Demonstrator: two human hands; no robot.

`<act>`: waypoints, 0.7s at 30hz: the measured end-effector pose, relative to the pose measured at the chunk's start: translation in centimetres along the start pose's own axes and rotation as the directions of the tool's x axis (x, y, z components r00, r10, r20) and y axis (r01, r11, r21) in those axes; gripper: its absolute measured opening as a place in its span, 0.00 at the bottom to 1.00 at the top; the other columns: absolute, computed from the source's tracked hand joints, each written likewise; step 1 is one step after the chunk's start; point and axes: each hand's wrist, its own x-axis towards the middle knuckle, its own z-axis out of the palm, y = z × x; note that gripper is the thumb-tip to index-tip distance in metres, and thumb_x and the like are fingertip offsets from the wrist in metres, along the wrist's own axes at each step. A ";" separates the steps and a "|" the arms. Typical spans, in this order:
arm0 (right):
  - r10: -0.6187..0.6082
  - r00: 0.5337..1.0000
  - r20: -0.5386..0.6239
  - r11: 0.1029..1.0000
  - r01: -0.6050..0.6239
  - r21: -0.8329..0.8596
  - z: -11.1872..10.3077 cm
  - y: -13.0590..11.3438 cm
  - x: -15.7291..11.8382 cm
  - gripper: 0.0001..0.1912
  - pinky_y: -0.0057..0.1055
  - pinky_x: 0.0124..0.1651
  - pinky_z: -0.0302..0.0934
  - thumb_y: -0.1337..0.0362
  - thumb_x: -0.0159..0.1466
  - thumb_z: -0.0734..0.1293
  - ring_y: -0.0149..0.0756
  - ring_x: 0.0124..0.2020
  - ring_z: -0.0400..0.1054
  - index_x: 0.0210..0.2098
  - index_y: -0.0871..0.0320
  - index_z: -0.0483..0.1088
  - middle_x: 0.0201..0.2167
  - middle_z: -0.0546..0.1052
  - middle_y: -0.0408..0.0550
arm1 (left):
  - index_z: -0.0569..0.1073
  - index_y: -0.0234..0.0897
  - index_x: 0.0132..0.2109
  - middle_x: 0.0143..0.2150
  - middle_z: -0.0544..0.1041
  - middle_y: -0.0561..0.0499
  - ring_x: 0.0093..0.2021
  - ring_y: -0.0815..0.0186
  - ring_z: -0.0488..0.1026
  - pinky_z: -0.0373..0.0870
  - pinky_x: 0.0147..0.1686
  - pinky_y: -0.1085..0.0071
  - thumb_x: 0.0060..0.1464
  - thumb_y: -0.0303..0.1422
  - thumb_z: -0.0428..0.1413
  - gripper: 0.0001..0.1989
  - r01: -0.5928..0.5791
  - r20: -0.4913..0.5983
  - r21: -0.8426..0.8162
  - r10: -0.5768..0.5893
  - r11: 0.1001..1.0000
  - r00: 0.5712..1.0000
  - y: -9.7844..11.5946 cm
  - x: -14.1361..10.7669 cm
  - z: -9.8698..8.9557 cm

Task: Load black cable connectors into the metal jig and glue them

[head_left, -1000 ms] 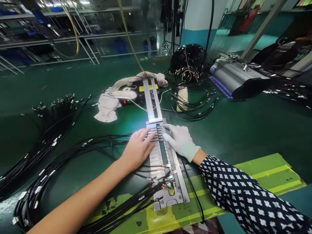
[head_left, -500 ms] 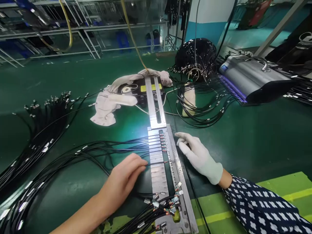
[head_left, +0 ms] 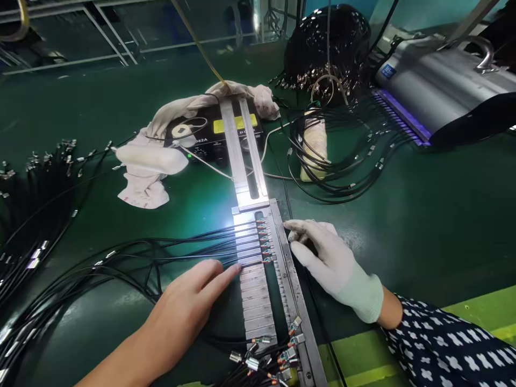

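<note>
Bare left hand (head_left: 187, 301), fingertips at a thin black round cable (head_left: 253, 264), pinch or touch not tellable; this cable has just drawn close beside the row of matching black cables (head_left: 263, 233), apparently lengthening it by one; white-gloved right hand (head_left: 330, 263), thumb and forefinger apart, beside the long silver slotted metal fixture (head_left: 257, 302); cables cross its far part, coloured wires (head_left: 265, 245) bared.

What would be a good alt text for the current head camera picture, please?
A bare left hand touches a black cable lying across a slotted metal fixture, beside similar cables, while a white-gloved right hand is at the fixture's right edge. Behind are a black box with a yellow label and a silver machine.
</note>
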 end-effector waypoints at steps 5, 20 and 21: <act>0.008 1.000 0.016 0.999 -0.007 -0.045 0.0 0.0 0.0 0.14 0.39 0.49 0.57 0.62 0.70 0.60 0.37 0.41 0.67 0.55 0.48 0.64 0.40 0.74 0.42 | 0.61 0.45 0.62 0.47 0.70 0.48 0.44 0.66 0.71 0.69 0.41 0.74 0.63 0.21 0.43 0.24 0.010 0.041 -0.146 -0.004 0.989 0.999 -0.1 0.8 -0.6; -0.041 0.995 0.089 0.993 0.051 -0.106 -0.3 0.1 -0.9 0.11 0.43 0.53 0.57 0.66 0.70 0.59 0.41 0.49 0.67 0.50 0.52 0.67 0.47 0.73 0.47 | 0.56 0.40 0.68 0.40 0.75 0.47 0.40 0.61 0.67 0.56 0.41 0.62 0.64 0.22 0.40 0.27 0.067 -0.089 0.404 -0.033 0.912 0.995 2.2 -1.2 2.4; -0.045 0.995 0.085 0.993 0.054 -0.107 -0.3 0.1 -0.8 0.11 0.43 0.53 0.57 0.66 0.70 0.59 0.41 0.49 0.67 0.49 0.52 0.67 0.47 0.73 0.47 | 0.57 0.39 0.68 0.41 0.76 0.47 0.40 0.61 0.68 0.56 0.40 0.62 0.64 0.22 0.41 0.27 0.072 -0.092 0.392 -0.038 0.917 0.995 2.3 -1.1 2.4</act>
